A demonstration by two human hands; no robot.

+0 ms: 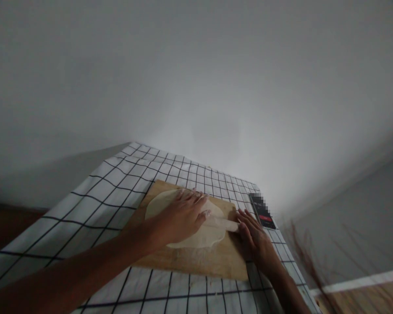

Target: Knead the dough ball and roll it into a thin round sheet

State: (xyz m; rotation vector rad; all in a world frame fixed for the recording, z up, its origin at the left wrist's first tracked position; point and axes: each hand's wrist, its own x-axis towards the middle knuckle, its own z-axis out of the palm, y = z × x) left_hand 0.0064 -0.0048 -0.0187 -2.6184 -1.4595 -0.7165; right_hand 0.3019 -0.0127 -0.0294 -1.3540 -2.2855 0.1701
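Observation:
A thin, roughly round sheet of dough point(196, 240) is spread over a wooden board point(216, 265). Across its right part lies a pale rolling pin point(229, 225), whose left portion goes out of sight beneath my left hand point(185, 213). That hand rests over the dough with its fingers stretched out and floury at the tips; whether its palm presses on the pin is hidden. At the board's right edge, my right hand point(255, 240) has the pin's right end between thumb and fingers. Flour dusts the board in front of the dough.
A white cloth with black grid lines point(101, 205) covers the table. Right of the board lies a dark phone point(263, 213), partly blurred out. The table's far side meets a pale wall point(196, 87). Thin brownish stalks point(306, 257) stand beyond the table's right edge, above a wooden floor point(376, 298).

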